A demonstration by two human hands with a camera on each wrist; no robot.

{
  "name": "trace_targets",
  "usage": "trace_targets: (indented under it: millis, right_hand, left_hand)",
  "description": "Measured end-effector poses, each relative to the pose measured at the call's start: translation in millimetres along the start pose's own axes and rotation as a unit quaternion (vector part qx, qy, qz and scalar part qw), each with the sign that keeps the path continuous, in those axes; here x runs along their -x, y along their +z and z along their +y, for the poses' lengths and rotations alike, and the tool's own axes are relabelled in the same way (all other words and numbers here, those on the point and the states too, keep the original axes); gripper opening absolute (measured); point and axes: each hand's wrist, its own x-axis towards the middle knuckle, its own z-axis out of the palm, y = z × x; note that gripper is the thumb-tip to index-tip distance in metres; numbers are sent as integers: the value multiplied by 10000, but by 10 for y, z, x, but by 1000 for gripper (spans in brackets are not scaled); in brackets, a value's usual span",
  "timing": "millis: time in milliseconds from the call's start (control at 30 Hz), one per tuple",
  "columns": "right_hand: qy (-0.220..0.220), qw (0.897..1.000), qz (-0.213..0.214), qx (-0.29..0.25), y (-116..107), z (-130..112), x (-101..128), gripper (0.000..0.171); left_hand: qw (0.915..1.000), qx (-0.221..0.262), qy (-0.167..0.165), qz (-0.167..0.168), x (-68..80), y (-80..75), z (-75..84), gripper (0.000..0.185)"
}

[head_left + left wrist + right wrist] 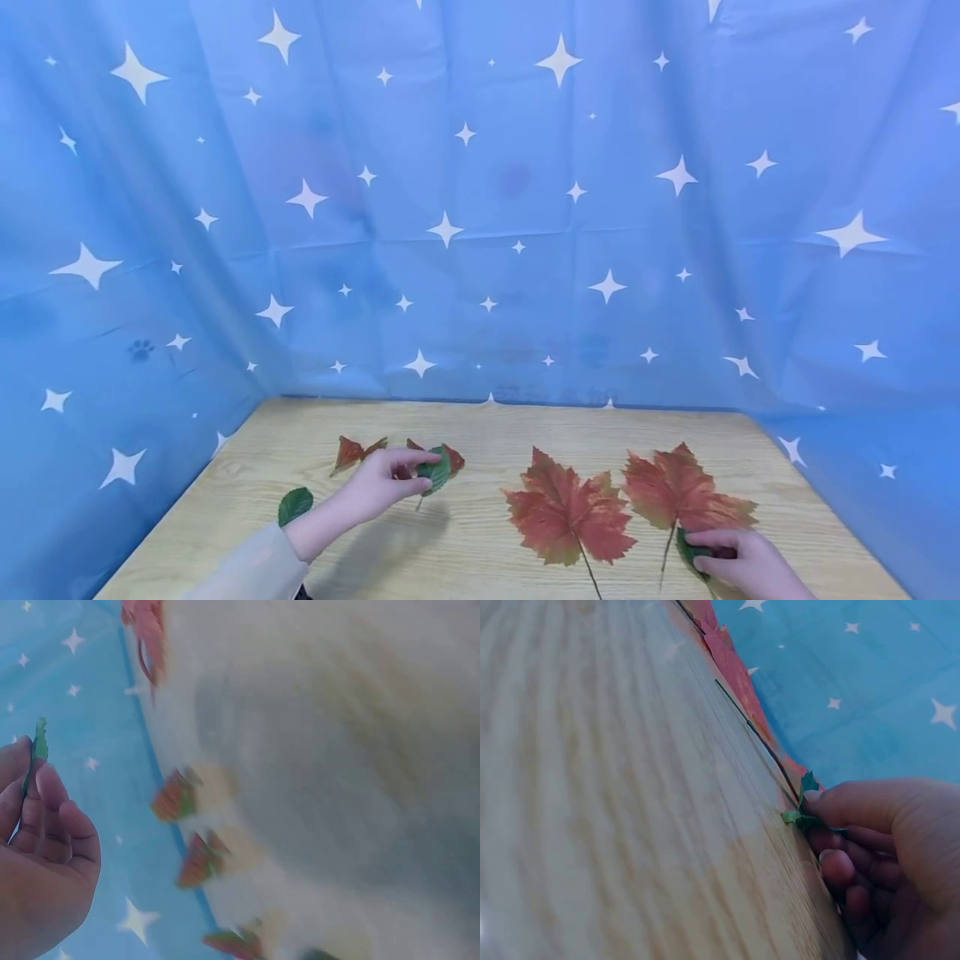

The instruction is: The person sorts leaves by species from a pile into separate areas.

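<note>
Both hands were over the light wooden table (487,433). The left hand (378,487) was raised just above the table's left part, thumb and fingers pinching a small green oval leaf (437,469); the left wrist view showed that leaf edge-on between the fingertips (45,784). The right hand (742,562) lay low at the near right edge, its curled fingers (840,866) closed on a second small dark green leaf (688,546), which touched the tabletop.

Two large red-orange maple-shaped leaves lay flat side by side: one at centre (567,515), the other to its right (681,492), its stem ending just beside the right hand. Small red leaves (352,452) lay near the back left, close behind the left hand. A third green oval leaf (296,505) rested alone at the table's left edge, beside the left forearm's pale sleeve (251,571). Blue cloth printed with white stars (480,208) hung behind and to both sides of the table.
</note>
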Motion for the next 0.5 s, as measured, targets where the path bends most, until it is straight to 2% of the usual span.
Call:
trace_targets:
  millis: [100,267,500]
  right_hand:
    - [2,10000,34,44,-16,13,7,52]
    - [-73,9999,0,81,-30,23,11,55]
    - [62,9999,-43,77,-21,-12,-1,49]
  left_hand:
    - [9998,94,-157,71,100,-67,-88,37]
    - [9994,-25,-324,136,254,-160,-281,37]
    - [9983,-237,-491,206,433,-246,-511,36]
